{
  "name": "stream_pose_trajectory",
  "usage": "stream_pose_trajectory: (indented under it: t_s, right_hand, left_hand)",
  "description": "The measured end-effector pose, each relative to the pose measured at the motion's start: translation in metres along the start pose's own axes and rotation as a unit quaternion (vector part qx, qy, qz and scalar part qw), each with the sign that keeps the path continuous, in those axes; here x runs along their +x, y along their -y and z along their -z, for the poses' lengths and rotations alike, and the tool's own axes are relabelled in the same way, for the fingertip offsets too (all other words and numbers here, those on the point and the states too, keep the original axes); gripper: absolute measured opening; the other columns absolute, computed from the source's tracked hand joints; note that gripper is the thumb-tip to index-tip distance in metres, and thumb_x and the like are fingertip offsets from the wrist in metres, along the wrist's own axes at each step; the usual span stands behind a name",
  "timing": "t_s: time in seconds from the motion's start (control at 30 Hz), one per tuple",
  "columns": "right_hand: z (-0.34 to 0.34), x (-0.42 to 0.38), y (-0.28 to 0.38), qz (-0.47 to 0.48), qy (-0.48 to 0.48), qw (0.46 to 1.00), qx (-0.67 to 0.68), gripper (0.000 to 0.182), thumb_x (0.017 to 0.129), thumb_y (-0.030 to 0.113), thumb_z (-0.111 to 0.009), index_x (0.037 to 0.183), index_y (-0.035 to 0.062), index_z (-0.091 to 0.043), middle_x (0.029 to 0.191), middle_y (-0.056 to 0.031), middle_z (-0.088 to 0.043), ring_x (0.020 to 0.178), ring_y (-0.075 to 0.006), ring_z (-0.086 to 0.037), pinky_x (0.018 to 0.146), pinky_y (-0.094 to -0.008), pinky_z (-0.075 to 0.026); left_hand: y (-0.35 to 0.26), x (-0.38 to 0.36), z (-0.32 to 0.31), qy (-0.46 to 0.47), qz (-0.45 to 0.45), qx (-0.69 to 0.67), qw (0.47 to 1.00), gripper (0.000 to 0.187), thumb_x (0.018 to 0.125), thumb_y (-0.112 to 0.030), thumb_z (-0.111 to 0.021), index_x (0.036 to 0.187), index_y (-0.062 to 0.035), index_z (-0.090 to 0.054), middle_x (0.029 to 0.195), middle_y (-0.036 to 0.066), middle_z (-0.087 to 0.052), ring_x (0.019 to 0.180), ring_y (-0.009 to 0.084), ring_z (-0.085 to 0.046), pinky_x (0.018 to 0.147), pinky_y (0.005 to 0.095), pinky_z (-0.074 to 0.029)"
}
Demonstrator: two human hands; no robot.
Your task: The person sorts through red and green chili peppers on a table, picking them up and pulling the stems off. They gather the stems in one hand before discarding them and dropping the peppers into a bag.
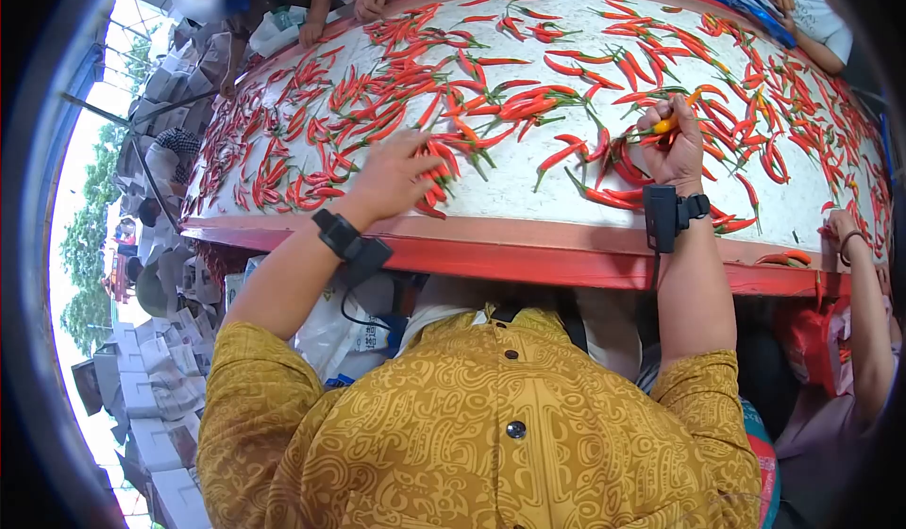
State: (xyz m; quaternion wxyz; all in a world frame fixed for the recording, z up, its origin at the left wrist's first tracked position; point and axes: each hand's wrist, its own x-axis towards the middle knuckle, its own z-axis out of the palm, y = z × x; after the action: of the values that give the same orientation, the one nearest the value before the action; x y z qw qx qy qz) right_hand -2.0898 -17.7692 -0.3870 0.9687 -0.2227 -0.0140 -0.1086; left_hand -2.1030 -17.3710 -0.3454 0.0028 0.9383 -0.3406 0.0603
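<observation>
Red chili peppers with green stems lie scattered over a white tabletop. My left hand reaches over the near side of the table, fingers apart, beside a small heap of red chilies; its fingertips seem to touch them. Held up above the table, my right hand has its fingers closed around a few yellow-orange chili peppers, with a green stem sticking out to the left. More red chilies lie just beneath that hand. Each wrist wears a black strapped device.
A red table edge runs in front of me. At the far side other people's hands rest near the table, and another person's hand is at the right edge. Stacked white boxes stand at left; a red bag hangs at right.
</observation>
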Motion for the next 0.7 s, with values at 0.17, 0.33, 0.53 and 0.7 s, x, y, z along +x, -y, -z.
stream_pose_trajectory:
  t_s: [0.17, 0.33, 0.53, 0.7]
  right_hand:
    - [0.015, 0.006, 0.021, 0.002, 0.010, 1.000, -0.026, 0.018, 0.086, 0.020, -0.065, 0.082, 0.0062, -0.053, 0.071, -0.0032, -0.054, 0.065, -0.0151, -0.054, 0.061, -0.0297, -0.044]
    - [0.031, 0.007, 0.044, -0.008, 0.021, 0.999, -0.042, 0.018, 0.086, 0.020, -0.065, 0.081, 0.0068, -0.053, 0.071, -0.0028, -0.053, 0.065, -0.0154, -0.053, 0.062, -0.0303, -0.044]
    - [0.054, 0.010, 0.087, 0.012, 0.032, 0.999, -0.013, 0.018, 0.086, 0.020, -0.065, 0.079, 0.0054, -0.056, 0.072, -0.0038, -0.055, 0.066, -0.0162, -0.054, 0.062, -0.0311, -0.046]
    - [0.062, 0.013, 0.112, -0.004, 0.056, 0.996, 0.066, 0.018, 0.087, 0.018, -0.064, 0.079, 0.0040, -0.056, 0.072, -0.0050, -0.055, 0.066, -0.0171, -0.054, 0.062, -0.0298, -0.047]
  left_hand:
    - [-0.017, 0.024, 0.008, -0.085, 0.019, -0.040, 0.995, 0.031, 0.077, -0.014, -0.064, 0.108, -0.0100, -0.066, 0.128, 0.014, -0.051, 0.122, 0.0312, -0.044, 0.100, 0.0408, -0.037]
    - [-0.092, 0.115, -0.026, -0.118, -0.060, -0.112, 0.985, 0.044, 0.078, -0.032, -0.065, 0.119, -0.0165, -0.059, 0.135, 0.013, -0.044, 0.124, 0.0334, -0.041, 0.102, 0.0468, -0.034]
    - [-0.125, 0.177, -0.040, 0.079, 0.079, -0.012, 0.994, 0.058, 0.086, -0.048, -0.051, 0.135, -0.0187, -0.044, 0.147, 0.006, -0.032, 0.136, 0.0316, -0.025, 0.102, 0.0643, -0.023]
    - [-0.083, 0.153, -0.042, 0.025, 0.081, -0.025, 0.996, 0.072, 0.078, -0.051, -0.060, 0.135, -0.0112, -0.042, 0.142, 0.011, -0.038, 0.131, 0.0298, -0.033, 0.103, 0.0525, -0.031]
